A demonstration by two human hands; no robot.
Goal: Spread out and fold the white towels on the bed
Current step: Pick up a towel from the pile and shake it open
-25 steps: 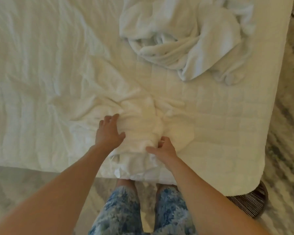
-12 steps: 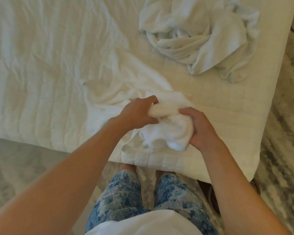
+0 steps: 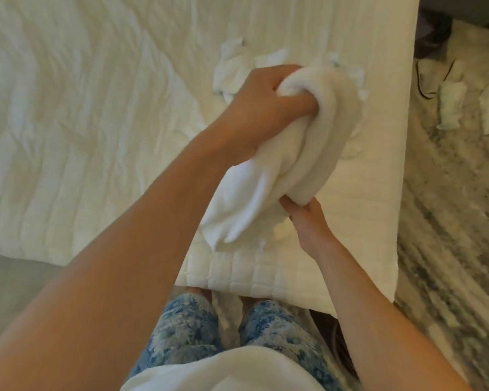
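Observation:
A bunched white towel [image 3: 268, 176] hangs in the air above the bed's near right part. My left hand [image 3: 266, 108] is clenched on the towel's upper fold. Below it, my right hand [image 3: 308, 221] grips the towel's lower edge with its fingertips. Behind my left hand, a second crumpled white towel [image 3: 237, 66] lies on the bed [image 3: 82, 108], mostly hidden by the hand and the lifted towel.
The bed's right edge [image 3: 407, 136] runs close to the towels, and its near edge is by my legs. A patterned grey carpet [image 3: 449, 221] lies to the right, with white slippers [image 3: 452, 105] and a shoe on it.
Both hands lifted the bunched towel off the bed and carried it up and to the right. The left hand now grips the top and the right hand the bottom.

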